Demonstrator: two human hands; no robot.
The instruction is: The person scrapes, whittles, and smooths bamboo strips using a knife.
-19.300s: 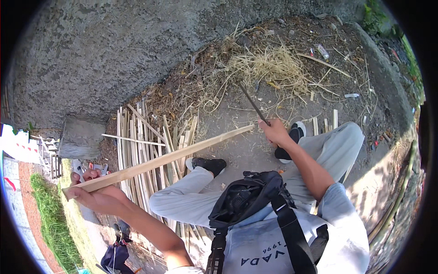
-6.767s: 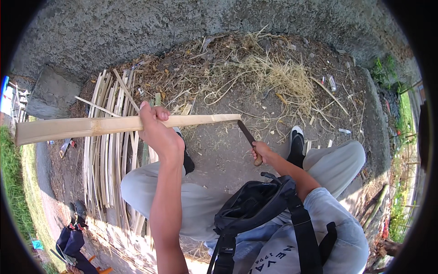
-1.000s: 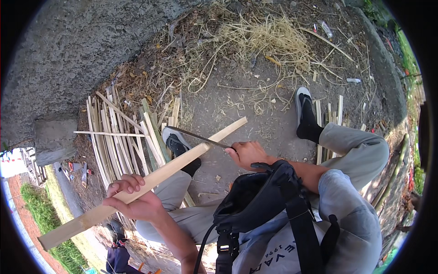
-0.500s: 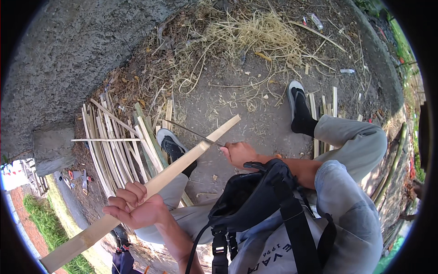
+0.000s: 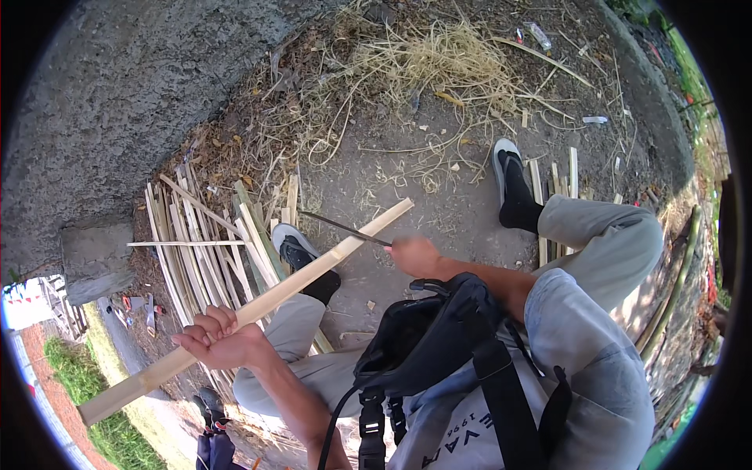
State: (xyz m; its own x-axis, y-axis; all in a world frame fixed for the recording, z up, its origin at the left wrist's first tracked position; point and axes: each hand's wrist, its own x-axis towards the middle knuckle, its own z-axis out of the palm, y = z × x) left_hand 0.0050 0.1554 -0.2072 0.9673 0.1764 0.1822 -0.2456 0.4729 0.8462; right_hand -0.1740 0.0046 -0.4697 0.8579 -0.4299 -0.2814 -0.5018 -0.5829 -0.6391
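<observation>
Head view: pale split strip (image 5: 282, 290) slants across the person's front, near end low at left, far tip out over bare ground. Left hand (image 5: 223, 345) has its fingers curled and clamped round the strip, toward the near end. Right hand (image 5: 415, 255) motion-blurred; fingers look closed round the knife's grip, though the grip itself is hidden. Dark, narrow blade (image 5: 333, 225) crosses the strip near its far tip, apparently touching; depth of any bite cannot be told.

Changes against half a second ago: near end has risen, so the strip lies a little flatter; far tip has barely shifted. Blade crossing now seems slightly beyond the joint mark, tipward. My reading: a small stroke along one stretch, work concentrated there, same grips kept.

Around: stacked strips (image 5: 188, 270) by left shoe (image 5: 296, 251); heap of curly shavings (image 5: 446, 63) beyond.
</observation>
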